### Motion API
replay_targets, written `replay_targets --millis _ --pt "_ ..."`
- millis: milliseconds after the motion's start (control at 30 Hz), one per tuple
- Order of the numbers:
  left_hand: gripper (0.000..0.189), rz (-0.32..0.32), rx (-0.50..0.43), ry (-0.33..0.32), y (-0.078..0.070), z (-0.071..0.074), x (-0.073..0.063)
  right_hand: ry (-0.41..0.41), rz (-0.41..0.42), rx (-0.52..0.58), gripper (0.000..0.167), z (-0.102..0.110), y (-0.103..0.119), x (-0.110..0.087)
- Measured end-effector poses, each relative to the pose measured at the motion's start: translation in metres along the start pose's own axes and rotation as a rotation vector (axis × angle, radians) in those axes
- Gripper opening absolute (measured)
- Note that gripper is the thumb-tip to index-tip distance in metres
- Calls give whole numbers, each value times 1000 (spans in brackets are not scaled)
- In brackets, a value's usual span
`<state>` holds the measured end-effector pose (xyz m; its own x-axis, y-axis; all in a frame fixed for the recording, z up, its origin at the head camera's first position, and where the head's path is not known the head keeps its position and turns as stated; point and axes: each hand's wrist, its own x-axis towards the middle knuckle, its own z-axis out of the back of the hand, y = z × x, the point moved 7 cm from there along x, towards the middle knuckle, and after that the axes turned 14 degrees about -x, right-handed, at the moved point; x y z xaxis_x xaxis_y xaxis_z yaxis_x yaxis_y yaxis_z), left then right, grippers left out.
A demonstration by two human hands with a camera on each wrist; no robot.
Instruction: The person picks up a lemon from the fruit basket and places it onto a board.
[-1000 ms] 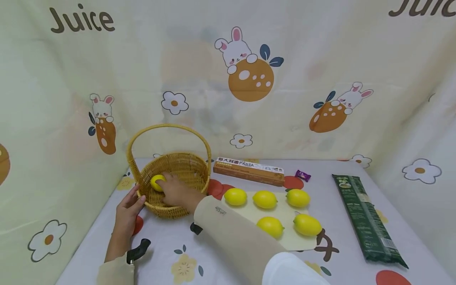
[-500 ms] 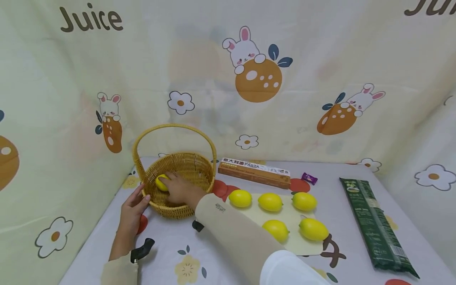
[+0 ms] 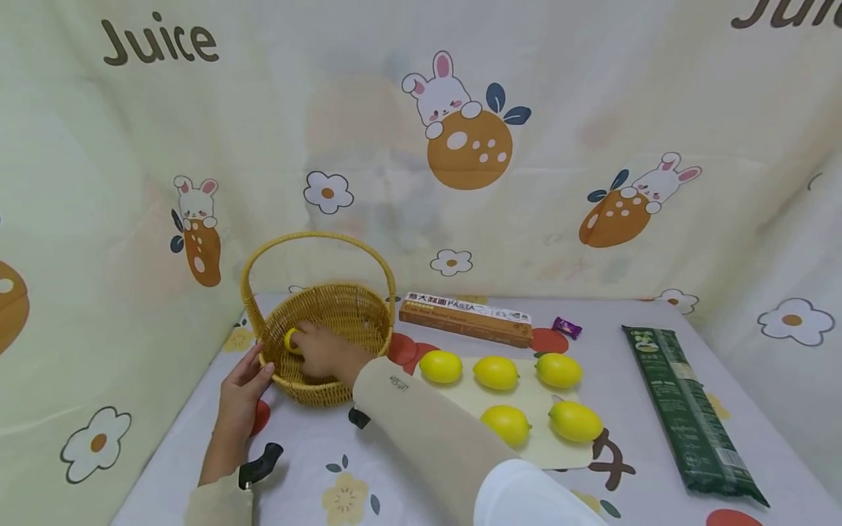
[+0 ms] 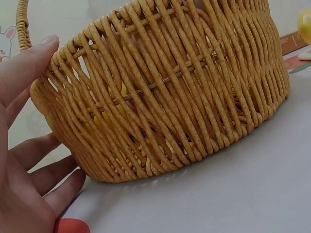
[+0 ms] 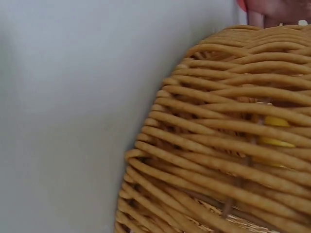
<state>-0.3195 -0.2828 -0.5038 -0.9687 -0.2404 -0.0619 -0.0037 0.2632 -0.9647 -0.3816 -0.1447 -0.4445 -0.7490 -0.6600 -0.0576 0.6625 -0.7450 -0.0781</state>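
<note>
A wicker basket point(image 3: 322, 387) with a tall arched handle stands at the left of the table. My left hand point(image 3: 240, 398) grips its left side; in the left wrist view the thumb lies at the rim and the fingers lie against the outer wall. Reaching inside over the near right rim, my right hand point(image 3: 324, 352) holds a yellow lemon point(image 3: 291, 340) low in the basket, mostly covered by the fingers. Yellow shows through the weave in both wrist views. Several more lemons point(image 3: 496, 373) lie in two rows on a pale board point(image 3: 546, 456) right of the basket.
Behind the board lies a brown and white pasta box point(image 3: 465, 319), with a small purple wrapped candy point(image 3: 567, 328) to its right. A long green packet point(image 3: 693, 416) lies at the table's right side. A patterned cloth hangs behind.
Inside the basket, the right hand has shifted slightly down with the lemon, and the fingers now cover more of it. The left hand stays on the basket. The head view shifts slightly.
</note>
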Motion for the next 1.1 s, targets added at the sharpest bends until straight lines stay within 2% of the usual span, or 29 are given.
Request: replay_targets --millis 100,267,600,900,1100 --pt "62 4 7 6 0 0 -1 -40 1 9 38 3 0 2" --pt "62 19 19 1 -2 1 -3 -21 -15 66 47 5 -1 -2" --pt "62 48 16 -18 0 0 -3 -12 -49 83 58 4 -10 -15" --pt "63 56 19 -24 1 1 -2 -1 -45 98 57 3 -12 -24" --pt "63 65 38 -22 0 -1 -2 -29 -23 66 60 9 -13 -31"
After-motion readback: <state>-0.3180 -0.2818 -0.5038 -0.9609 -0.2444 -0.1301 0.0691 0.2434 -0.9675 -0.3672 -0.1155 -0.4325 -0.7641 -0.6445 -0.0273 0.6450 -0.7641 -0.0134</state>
